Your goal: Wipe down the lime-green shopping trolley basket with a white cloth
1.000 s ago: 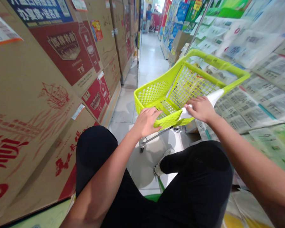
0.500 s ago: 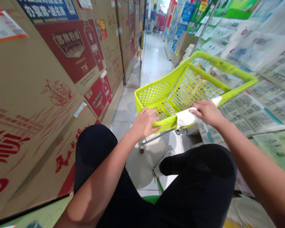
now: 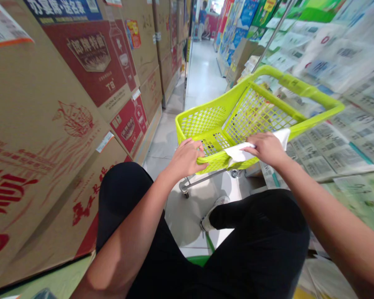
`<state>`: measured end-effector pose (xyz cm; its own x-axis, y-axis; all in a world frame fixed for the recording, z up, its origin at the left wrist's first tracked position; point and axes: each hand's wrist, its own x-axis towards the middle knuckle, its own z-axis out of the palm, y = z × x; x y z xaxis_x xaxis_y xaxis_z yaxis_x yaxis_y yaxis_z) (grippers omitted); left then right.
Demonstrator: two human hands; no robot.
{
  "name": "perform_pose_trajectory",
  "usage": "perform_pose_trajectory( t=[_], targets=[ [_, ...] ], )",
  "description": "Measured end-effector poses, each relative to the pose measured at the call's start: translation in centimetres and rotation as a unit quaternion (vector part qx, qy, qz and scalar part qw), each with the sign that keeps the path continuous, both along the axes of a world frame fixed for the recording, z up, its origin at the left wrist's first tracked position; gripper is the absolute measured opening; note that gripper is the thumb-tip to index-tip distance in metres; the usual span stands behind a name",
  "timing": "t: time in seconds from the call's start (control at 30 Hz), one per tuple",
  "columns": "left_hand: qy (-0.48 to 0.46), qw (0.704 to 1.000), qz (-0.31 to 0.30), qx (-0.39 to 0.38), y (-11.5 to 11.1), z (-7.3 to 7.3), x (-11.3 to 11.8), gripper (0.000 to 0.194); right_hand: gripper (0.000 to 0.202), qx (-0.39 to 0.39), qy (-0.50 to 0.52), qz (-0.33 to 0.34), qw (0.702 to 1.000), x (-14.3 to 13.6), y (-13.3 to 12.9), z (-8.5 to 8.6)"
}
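Under right hand (image 3: 267,149), white cloth (image 3: 237,153)

The person wore long, plain black trousers (image 3: 252,253), with a darker-looking rounded knee (image 3: 279,211) right of the shoe (image 3: 212,218). The shoe was whitish, with dark trim at its edge. Just beside the shoe, the trouser leg tapered to a narrow black end. Beyond the shoe, the left hand (image 3: 187,158) and right hand (image 3: 266,147) were bare.

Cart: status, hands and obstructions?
Left hand gripping cart rim. Right hand holding white cloth against rim. Boxes stacked left, not blocking hands.
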<state>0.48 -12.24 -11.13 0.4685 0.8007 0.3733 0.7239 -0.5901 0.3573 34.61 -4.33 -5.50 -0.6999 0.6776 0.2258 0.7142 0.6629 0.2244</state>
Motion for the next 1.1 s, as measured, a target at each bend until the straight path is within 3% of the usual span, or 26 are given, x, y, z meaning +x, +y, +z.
perform_pose_trajectory(
  t=[0.07, 0.13, 0.3, 0.4, 0.47, 0.63, 0.73, 0.8, 0.97, 1.03, 1.1],
  targets=[
    [-0.004, 1.000, -0.002, -0.003, 0.2, 0.0, -0.1, 0.026, 0.072, 0.016, -0.012, -0.020, 1.000, 1.5, 0.7, 0.4],
    [-0.009, 1.000, -0.014, -0.001, 0.3, -0.1, -0.1, 0.026, 0.075, 0.026, -0.018, -0.030, 0.999, 0.4, 0.2, 0.2],
    [-0.001, 0.999, -0.038, 0.010, 0.5, -0.4, -0.3, 0.023, 0.077, 0.003, 0.003, -0.023, 1.000, -8.9, -3.8, -1.9],
    [-0.004, 0.999, -0.037, 0.011, 0.6, -0.3, -0.9, 0.018, 0.075, -0.008, 0.002, -0.025, 1.000, -11.1, -4.7, -1.9],
    [-0.010, 0.999, -0.030, 0.007, 0.6, -0.2, -1.5, 0.020, 0.077, -0.004, -0.022, -0.043, 0.999, -9.2, -4.1, -1.3],
    [-0.014, 1.000, -0.013, -0.018, 0.5, 0.0, -2.5, 0.022, 0.085, 0.047, -0.076, -0.091, 0.992, -0.5, -1.2, 0.7],
    [-0.015, 1.000, -0.017, -0.016, 0.4, 0.1, -2.4, 0.020, 0.084, 0.056, -0.075, -0.091, 0.991, 0.3, -0.9, 0.7],
    [-0.014, 1.000, -0.016, -0.008, 0.5, 0.0, -2.0, 0.019, 0.082, 0.049, -0.063, -0.084, 0.993, -2.1, -1.7, 0.1],
    [0.002, 0.999, 0.027, 0.026, 0.7, -0.1, -1.2, 0.025, 0.079, 0.009, -0.050, -0.037, 0.998, -11.2, -4.7, -1.3],
    [0.000, 0.998, 0.043, 0.034, 0.7, -0.1, -1.5, 0.026, 0.079, -0.002, -0.039, -0.020, 0.999, -12.9, -5.2, -1.4],
    [-0.007, 0.999, 0.037, 0.027, 0.7, 0.0, -2.1, 0.024, 0.079, -0.005, -0.032, -0.015, 0.999, -12.4, -5.1, -1.1]
  ],
)
